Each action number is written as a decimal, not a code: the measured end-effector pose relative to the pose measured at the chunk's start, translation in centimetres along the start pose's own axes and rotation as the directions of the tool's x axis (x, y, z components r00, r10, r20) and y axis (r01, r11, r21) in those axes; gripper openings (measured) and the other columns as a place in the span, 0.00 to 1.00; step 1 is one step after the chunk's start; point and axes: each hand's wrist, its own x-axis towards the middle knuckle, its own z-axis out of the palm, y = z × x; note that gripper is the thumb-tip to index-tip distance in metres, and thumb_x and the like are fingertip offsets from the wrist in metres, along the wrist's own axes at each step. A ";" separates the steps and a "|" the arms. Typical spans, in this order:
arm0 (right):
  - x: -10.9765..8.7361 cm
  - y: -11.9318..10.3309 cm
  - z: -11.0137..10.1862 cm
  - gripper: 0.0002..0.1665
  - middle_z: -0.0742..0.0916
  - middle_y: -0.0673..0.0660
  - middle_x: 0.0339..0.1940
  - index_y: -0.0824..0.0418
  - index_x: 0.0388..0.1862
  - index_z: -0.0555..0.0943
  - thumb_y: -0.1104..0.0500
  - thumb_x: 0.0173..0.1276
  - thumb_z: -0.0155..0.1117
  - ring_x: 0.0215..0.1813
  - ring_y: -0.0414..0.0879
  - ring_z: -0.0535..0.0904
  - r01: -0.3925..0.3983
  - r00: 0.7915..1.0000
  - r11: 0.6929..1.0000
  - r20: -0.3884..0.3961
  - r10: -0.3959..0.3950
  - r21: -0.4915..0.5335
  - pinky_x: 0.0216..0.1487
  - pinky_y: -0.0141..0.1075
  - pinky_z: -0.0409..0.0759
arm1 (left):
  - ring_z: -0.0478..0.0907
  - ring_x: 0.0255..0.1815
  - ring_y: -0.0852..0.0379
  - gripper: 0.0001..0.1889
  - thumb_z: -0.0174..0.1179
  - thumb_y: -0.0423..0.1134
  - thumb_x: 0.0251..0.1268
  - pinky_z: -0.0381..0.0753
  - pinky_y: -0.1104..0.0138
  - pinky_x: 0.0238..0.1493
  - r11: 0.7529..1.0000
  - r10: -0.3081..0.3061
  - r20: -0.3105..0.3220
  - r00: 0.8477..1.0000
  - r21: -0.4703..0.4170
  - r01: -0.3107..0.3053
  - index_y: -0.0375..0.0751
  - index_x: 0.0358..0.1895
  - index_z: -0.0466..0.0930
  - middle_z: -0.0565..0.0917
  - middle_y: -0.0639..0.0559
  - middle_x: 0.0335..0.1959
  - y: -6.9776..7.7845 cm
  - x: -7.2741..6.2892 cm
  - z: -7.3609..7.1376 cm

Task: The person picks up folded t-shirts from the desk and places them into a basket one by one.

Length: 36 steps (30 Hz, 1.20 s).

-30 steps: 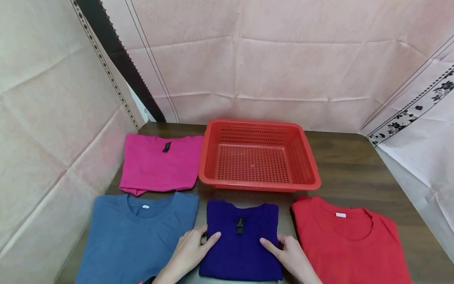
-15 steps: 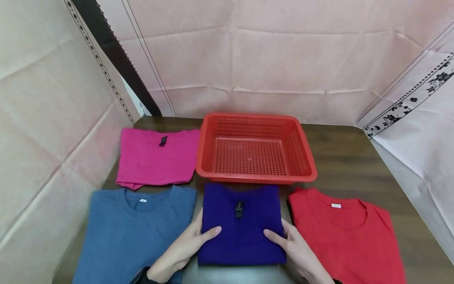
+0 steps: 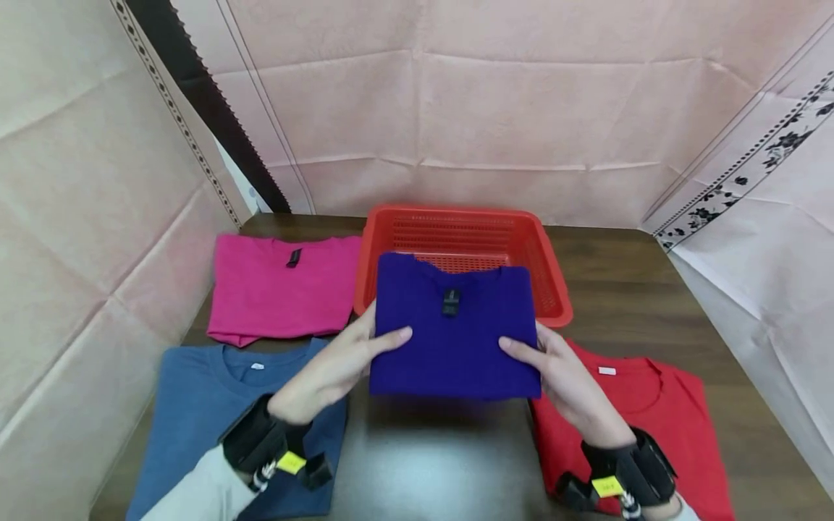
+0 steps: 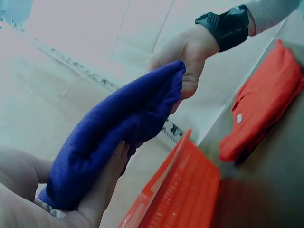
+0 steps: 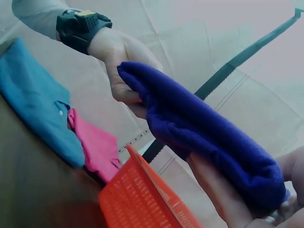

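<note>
A folded dark blue T-shirt (image 3: 456, 347) with a black neck tag is held up off the table, overlapping the near rim of the red basket (image 3: 559, 289) in the head view. My left hand (image 3: 348, 354) grips its left side, thumb on top and fingers underneath. On the opposite side my right hand (image 3: 563, 369) holds it the same way. Both wrist views show the folded layers of the T-shirt (image 4: 109, 128) edge-on, with fingers (image 5: 213, 185) beneath it. The basket's visible inside holds nothing; the shirt hides its front part.
On the brown table (image 3: 606, 289) a folded pink T-shirt (image 3: 280, 297) lies left of the basket. A lighter blue T-shirt (image 3: 189, 412) sits at the front left, under the left forearm. A red T-shirt (image 3: 684, 427) lies front right. Cloth-covered walls (image 3: 489, 108) enclose the back and sides.
Both hands have lifted the dark blue T-shirt from the table and carried it forward to the basket's near edge. The other shirts and the basket have stayed put; the head view shifted slightly.
</note>
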 end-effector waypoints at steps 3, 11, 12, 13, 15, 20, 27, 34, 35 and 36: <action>1.6 -1.0 -1.0 0.37 0.88 0.50 0.55 0.65 0.79 0.56 0.56 0.79 0.57 0.54 0.45 0.87 0.011 1.000 1.000 0.001 -0.011 0.003 0.55 0.39 0.84 | 0.75 0.68 0.47 0.38 0.53 0.37 0.79 0.76 0.52 0.65 1.000 0.002 0.007 1.000 -0.006 -0.002 0.66 0.82 0.43 0.68 0.46 0.75 1.2 2.1 -0.7; 7.3 -2.5 -3.9 0.37 0.88 0.47 0.51 0.62 0.79 0.58 0.55 0.78 0.59 0.52 0.42 0.87 -0.028 0.999 0.999 -0.027 0.029 0.034 0.54 0.37 0.84 | 0.72 0.70 0.43 0.34 0.53 0.37 0.80 0.71 0.50 0.69 0.997 -0.030 -0.070 0.997 -0.066 0.025 0.57 0.81 0.48 0.71 0.43 0.72 2.8 7.8 -2.0; 8.1 -2.6 -4.2 0.37 0.88 0.47 0.52 0.61 0.80 0.58 0.55 0.78 0.59 0.52 0.42 0.87 -0.036 0.999 0.999 -0.035 0.037 0.036 0.54 0.37 0.84 | 0.72 0.70 0.43 0.34 0.53 0.38 0.79 0.71 0.50 0.70 0.996 -0.044 -0.095 0.994 -0.083 0.036 0.56 0.81 0.50 0.71 0.43 0.72 2.8 8.5 -2.1; 8.9 -2.6 -4.5 0.37 0.88 0.48 0.53 0.60 0.80 0.58 0.55 0.79 0.59 0.52 0.41 0.86 -0.043 0.998 0.998 -0.038 0.044 0.039 0.54 0.37 0.84 | 0.71 0.70 0.44 0.33 0.54 0.38 0.79 0.70 0.50 0.71 0.994 -0.058 -0.119 0.991 -0.101 0.046 0.55 0.81 0.51 0.71 0.43 0.72 2.8 9.1 -2.2; 10.3 -2.6 -5.0 0.37 0.85 0.50 0.58 0.60 0.81 0.57 0.55 0.79 0.58 0.54 0.41 0.86 -0.047 0.998 0.999 -0.045 0.048 0.022 0.54 0.36 0.84 | 0.70 0.71 0.44 0.33 0.54 0.39 0.79 0.69 0.50 0.71 0.991 -0.075 -0.153 0.985 -0.117 0.057 0.54 0.81 0.52 0.71 0.42 0.72 2.8 10.4 -2.5; 13.1 -2.7 -5.8 0.38 0.75 0.59 0.72 0.57 0.82 0.54 0.55 0.80 0.55 0.60 0.44 0.80 -0.061 0.994 0.997 -0.089 0.057 -0.043 0.61 0.38 0.80 | 0.68 0.73 0.44 0.34 0.53 0.34 0.76 0.66 0.50 0.73 0.988 -0.114 -0.176 0.978 -0.125 0.093 0.54 0.80 0.52 0.68 0.42 0.74 3.0 12.8 -3.4; 15.8 -2.8 -5.7 0.39 0.66 0.64 0.79 0.57 0.84 0.50 0.66 0.78 0.50 0.76 0.59 0.65 -0.090 0.993 0.996 -0.079 0.089 -0.004 0.75 0.54 0.64 | 0.63 0.74 0.45 0.38 0.44 0.23 0.67 0.62 0.50 0.75 0.974 -0.196 -0.176 0.965 -0.152 0.170 0.49 0.79 0.48 0.62 0.43 0.75 3.2 14.6 -4.8; 16.6 -1.7 -6.3 0.43 0.61 0.64 0.81 0.58 0.85 0.45 0.72 0.77 0.49 0.79 0.60 0.60 -0.120 0.991 0.991 -0.072 0.117 -0.051 0.77 0.55 0.59 | 0.59 0.78 0.44 0.42 0.40 0.18 0.67 0.60 0.51 0.76 0.956 -0.259 -0.159 0.953 -0.183 0.229 0.50 0.80 0.39 0.57 0.41 0.79 2.3 16.2 -5.1; 16.6 -1.5 -6.4 0.44 0.61 0.64 0.81 0.58 0.85 0.45 0.72 0.76 0.49 0.79 0.61 0.60 -0.122 0.990 0.990 -0.076 0.117 -0.065 0.77 0.55 0.59 | 0.58 0.78 0.44 0.41 0.39 0.18 0.68 0.59 0.50 0.76 0.955 -0.261 -0.156 0.953 -0.183 0.232 0.49 0.80 0.39 0.57 0.40 0.79 2.1 16.4 -5.1; 16.6 -1.3 -6.4 0.45 0.60 0.64 0.81 0.58 0.85 0.44 0.73 0.76 0.50 0.78 0.61 0.60 -0.124 0.990 0.989 -0.083 0.117 -0.082 0.77 0.55 0.60 | 0.59 0.78 0.44 0.41 0.39 0.18 0.68 0.60 0.51 0.76 0.954 -0.265 -0.163 0.950 -0.184 0.235 0.48 0.80 0.40 0.58 0.40 0.79 1.8 16.6 -5.1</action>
